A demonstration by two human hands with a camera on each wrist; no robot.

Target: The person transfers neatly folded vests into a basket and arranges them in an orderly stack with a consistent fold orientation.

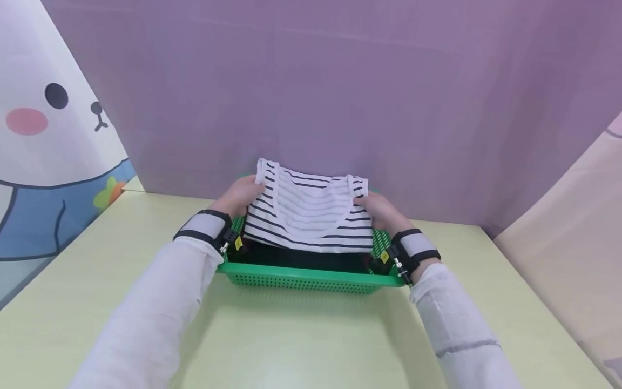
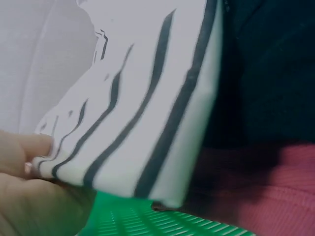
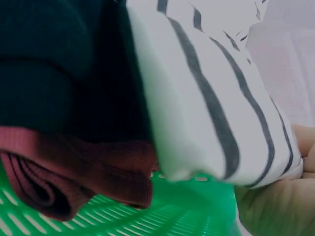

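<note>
I see both hands, left hand [image 1: 239, 195] and right hand [image 1: 384, 212], pinching the folded striped shirt [image 1: 308, 213]; tilted, it could flop open over the green basket [image 1: 306, 279].

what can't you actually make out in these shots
- Head view: the clothes under the striped shirt are hidden by it; only a dark strip shows in the green basket.
- Head view: fingertips of the left hand and right hand are tucked behind the shirt, so each grip is unclear.
- Wrist views: the dark garment and red garment are blurred and cut off by the edges.
</note>
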